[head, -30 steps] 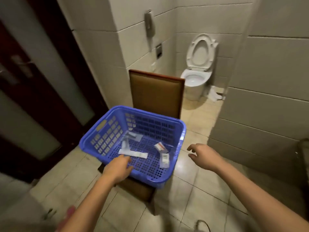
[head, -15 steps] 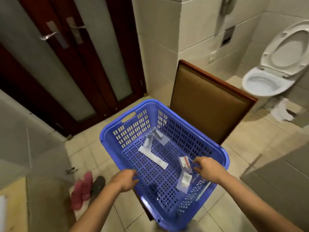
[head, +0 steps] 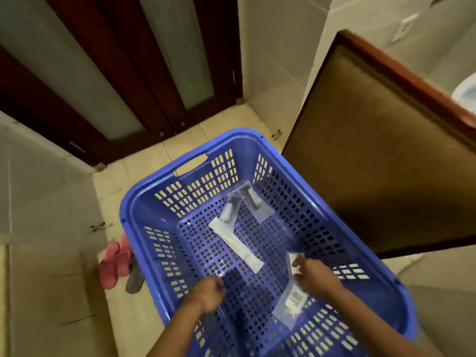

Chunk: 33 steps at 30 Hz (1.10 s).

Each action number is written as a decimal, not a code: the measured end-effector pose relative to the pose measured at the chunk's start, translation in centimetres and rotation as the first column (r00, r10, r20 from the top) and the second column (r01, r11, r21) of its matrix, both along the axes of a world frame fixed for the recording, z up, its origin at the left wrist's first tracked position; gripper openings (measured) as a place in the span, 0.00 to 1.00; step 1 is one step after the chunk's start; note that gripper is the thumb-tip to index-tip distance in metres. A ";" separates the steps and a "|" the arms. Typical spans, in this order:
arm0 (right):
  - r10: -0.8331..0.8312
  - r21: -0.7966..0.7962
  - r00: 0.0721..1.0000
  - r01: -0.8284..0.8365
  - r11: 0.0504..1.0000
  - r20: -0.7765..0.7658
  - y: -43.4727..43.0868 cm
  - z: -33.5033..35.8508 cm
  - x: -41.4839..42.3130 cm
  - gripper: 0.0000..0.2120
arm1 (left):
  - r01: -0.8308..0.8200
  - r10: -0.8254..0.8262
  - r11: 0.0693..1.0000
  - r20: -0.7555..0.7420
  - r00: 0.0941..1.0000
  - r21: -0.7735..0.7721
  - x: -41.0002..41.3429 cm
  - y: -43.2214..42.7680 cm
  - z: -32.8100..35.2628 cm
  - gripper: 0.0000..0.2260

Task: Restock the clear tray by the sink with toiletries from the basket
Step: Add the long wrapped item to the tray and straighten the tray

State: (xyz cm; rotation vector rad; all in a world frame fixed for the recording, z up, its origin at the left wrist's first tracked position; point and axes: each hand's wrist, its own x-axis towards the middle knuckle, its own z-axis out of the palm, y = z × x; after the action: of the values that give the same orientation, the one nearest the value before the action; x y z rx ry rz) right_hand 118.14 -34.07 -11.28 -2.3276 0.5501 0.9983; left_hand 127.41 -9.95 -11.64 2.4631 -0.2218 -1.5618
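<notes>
A blue slotted basket [head: 144, 202] stands on a brown chair [head: 373, 155]. On its floor lie a long white sachet [head: 235, 244] and two clear packets [head: 230, 210] [head: 253, 202] at the far end. My right hand [head: 314, 278] is inside the basket, fingers pinched on a small white sachet [head: 293, 258]. A clear packet [head: 292, 301] with a small tube lies just under that hand. My left hand [head: 208, 295] is curled inside the near left part, next to a dark patch on the basket floor. Whether it holds anything is unclear. The clear tray and the sink are out of view.
Dark wooden doors with frosted panes [head: 144, 73] fill the upper left. Pink slippers [head: 116, 261] and a grey one [head: 135, 279] lie on the tiled floor left of the basket. A toilet rim [head: 467, 91] shows at the right edge.
The view has swung down and closer over the basket. My right hand has closed on the small white sachet, and my left hand has moved from the rim into the basket.
</notes>
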 end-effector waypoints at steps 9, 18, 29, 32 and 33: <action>-0.145 0.018 0.986 0.147 0.989 -0.080 2.4 -12.2 3.0 0.13 | -0.380 0.380 0.924 -0.015 0.925 -0.029 2.3 -4.9 -11.9 0.05; -0.240 0.086 0.971 0.238 0.967 0.015 6.6 -17.8 5.8 0.14 | -0.898 0.900 0.433 -0.011 0.435 -0.072 0.4 -6.9 -17.9 0.09; -0.228 0.331 0.968 0.249 0.910 -0.104 8.2 -17.1 5.9 0.08 | -0.975 0.972 0.216 -0.080 0.219 -0.044 -1.1 -6.9 -16.8 0.07; -0.241 0.412 0.961 0.276 0.868 -0.136 7.8 -16.1 5.1 0.08 | -0.974 0.969 0.225 -0.103 0.226 -0.018 -1.7 -6.4 -15.6 0.06; -0.244 0.430 0.959 0.284 0.857 -0.145 7.6 -15.5 4.8 0.09 | -0.973 0.967 0.229 -0.112 0.228 -0.004 -2.0 -6.3 -15.0 0.06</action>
State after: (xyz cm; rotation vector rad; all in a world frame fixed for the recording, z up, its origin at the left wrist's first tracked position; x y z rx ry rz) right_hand 122.95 -26.45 -26.82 -1.7541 0.5843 0.9752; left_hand 125.43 -16.27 -26.61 1.6721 1.1021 -0.9449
